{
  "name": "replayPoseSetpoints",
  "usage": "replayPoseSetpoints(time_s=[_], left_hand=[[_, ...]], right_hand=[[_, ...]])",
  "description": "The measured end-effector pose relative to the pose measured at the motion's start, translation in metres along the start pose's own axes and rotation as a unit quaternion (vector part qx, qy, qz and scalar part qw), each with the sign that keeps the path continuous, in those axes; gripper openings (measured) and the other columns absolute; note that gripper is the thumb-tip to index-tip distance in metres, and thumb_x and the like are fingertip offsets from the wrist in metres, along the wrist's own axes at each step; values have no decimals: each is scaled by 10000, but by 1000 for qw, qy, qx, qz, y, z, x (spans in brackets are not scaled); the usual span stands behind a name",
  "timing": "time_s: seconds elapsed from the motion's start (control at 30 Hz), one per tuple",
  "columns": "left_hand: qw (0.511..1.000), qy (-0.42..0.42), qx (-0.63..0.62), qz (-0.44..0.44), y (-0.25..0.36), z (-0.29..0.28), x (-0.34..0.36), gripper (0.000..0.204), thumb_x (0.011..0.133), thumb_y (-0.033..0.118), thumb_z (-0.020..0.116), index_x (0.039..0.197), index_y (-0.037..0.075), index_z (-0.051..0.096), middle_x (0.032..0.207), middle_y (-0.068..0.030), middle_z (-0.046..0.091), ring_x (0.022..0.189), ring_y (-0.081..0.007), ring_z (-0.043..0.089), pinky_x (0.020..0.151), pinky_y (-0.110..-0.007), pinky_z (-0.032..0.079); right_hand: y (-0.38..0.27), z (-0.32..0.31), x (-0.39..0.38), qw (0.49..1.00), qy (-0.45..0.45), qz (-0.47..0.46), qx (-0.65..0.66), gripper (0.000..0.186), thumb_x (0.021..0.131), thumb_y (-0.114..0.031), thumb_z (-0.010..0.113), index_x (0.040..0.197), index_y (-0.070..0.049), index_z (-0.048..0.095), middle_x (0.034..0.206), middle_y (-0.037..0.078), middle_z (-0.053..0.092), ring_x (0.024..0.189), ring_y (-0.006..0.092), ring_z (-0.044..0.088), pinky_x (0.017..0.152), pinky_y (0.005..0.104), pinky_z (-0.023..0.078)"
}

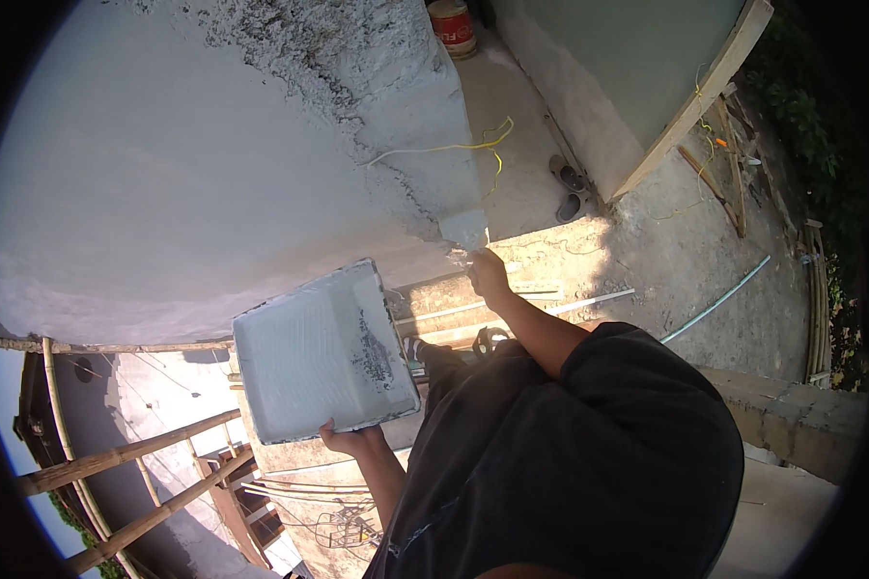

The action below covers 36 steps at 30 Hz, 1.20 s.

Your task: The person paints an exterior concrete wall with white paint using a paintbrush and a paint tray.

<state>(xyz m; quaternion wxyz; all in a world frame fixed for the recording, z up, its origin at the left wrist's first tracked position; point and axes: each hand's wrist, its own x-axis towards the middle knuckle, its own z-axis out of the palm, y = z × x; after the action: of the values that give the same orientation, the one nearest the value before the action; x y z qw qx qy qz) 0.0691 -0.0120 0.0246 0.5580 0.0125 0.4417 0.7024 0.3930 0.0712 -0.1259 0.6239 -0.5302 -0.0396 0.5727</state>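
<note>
My left hand (pixel 352 439) grips the near rim of a wide paint tray (pixel 294 357). The tray has a ribbed slope, pale grey-blue paint and dark, worn patches along its edges. It is held out in front of the wall. My right hand (pixel 490 275) is closed round what looks like a small paintbrush (pixel 460 257), its head at the lower corner of the wall. Fingers and glare hide most of the brush. The wall (pixel 212 183) is coated pale grey-blue, with a rough, pitted strip (pixel 328 68) near its right edge.
Yellow and white wires (pixel 444 148) stick out of the wall. Beyond the corner are a red and white bucket (pixel 452 27) and dark shoes (pixel 570 188). Bamboo poles (pixel 130 449) form a frame at left. Planks (pixel 719 183) and a pale blue pipe (pixel 714 299) lie to the right.
</note>
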Motion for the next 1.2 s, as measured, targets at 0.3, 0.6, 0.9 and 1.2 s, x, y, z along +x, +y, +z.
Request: replayPoseSetpoints(time_s=[0.3, 0.6, 0.9, 1.2], left_hand=[[1000, -15, 0, -12, -5, -1, 0, 747, 651, 297, 480, 1339, 24, 383, 1312, -175, 444, 1216, -391, 421, 1014, -561, 347], [1000, -2, 6, -5, -4, -7, -7, 753, 648, 301, 482, 1341, 27, 382, 1321, -177, 440, 1213, -395, 425, 1014, -565, 347], [1000, 18, 9, -13, -10, -16, -14, 763, 639, 296, 480, 1344, 24, 378, 1315, -180, 442, 1208, -398, 428, 1009, -562, 353], [999, 6, 12, -41, -9, -5, -12, 757, 636, 286, 480, 1342, 31, 382, 1316, -171, 443, 1210, -388, 429, 1006, -556, 355]], right_hand=[[11, -19, 12, 998, 53, -34, -1, 101, 904, -220, 507, 848, -146, 466, 526, -31, 349, 366, 83, 329, 312, 253, 223], [2, -17, 5, 998, 40, 7, 47, 113, 911, -235, 475, 863, -134, 491, 530, -26, 356, 366, 90, 324, 318, 252, 217], [-25, -2, 3, 997, 0, 60, 38, 123, 943, -232, 454, 889, -125, 427, 545, 23, 416, 342, 112, 291, 312, 270, 193], [-46, 10, -36, 999, -47, -12, 6, 161, 944, -233, 492, 830, -133, 438, 521, 5, 391, 342, 98, 311, 313, 262, 203]])
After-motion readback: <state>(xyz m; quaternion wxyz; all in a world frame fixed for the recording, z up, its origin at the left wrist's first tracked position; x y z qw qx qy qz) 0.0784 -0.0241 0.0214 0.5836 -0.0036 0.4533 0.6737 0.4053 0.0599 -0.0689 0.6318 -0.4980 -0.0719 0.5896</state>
